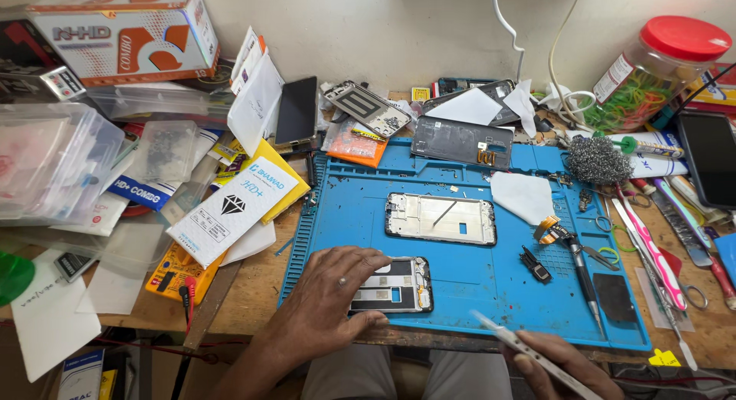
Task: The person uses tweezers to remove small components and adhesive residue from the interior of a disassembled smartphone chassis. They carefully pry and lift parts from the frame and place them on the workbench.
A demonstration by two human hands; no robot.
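Lower centre, the left hand [333, 293] lies spread, pressing an opened phone frame [395, 285] onto the blue mat [475, 285]; lower right, the right hand [563, 365] pinches tweezers [510, 345], whose tips could slip and scratch exposed parts

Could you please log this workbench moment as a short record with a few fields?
Surface: blue silicone work mat on a cluttered wooden bench
Left hand: left hand pressing down on an opened phone chassis at the mat's near edge
Right hand: right hand gripping slim metal tweezers
Mat centre: silver phone mid-frame
Far right: red-lidded jar of rubber bands
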